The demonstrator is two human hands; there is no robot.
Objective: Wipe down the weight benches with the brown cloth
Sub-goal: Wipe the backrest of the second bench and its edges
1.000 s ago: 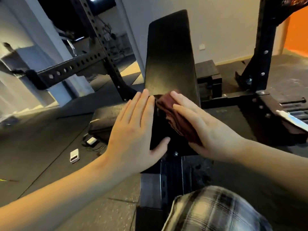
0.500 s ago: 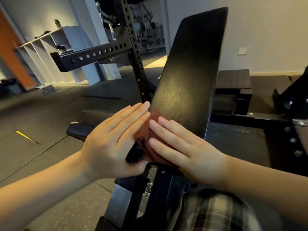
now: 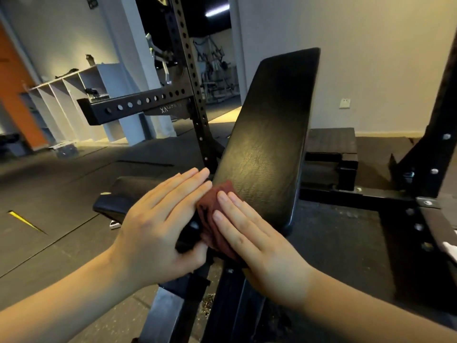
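A black padded backrest of a weight bench rises tilted in front of me. The brown cloth is bunched against the pad's lower left corner. My right hand lies flat on the cloth with fingers straight, pressing it to the pad. My left hand rests flat just left of it, fingers touching the cloth's left edge and thumb curled round the bench's side. Most of the cloth is hidden under my right palm. The bench's black steel frame runs down below my hands.
A black perforated rack upright with a horizontal arm stands behind left. A second dark pad lies low left. A black step box sits behind the backrest, another rack post at right. White shelves line the far wall.
Both hands with the cloth stay at the backrest's lower left edge, and the view has swung left, bringing the shelves and orange wall into sight.
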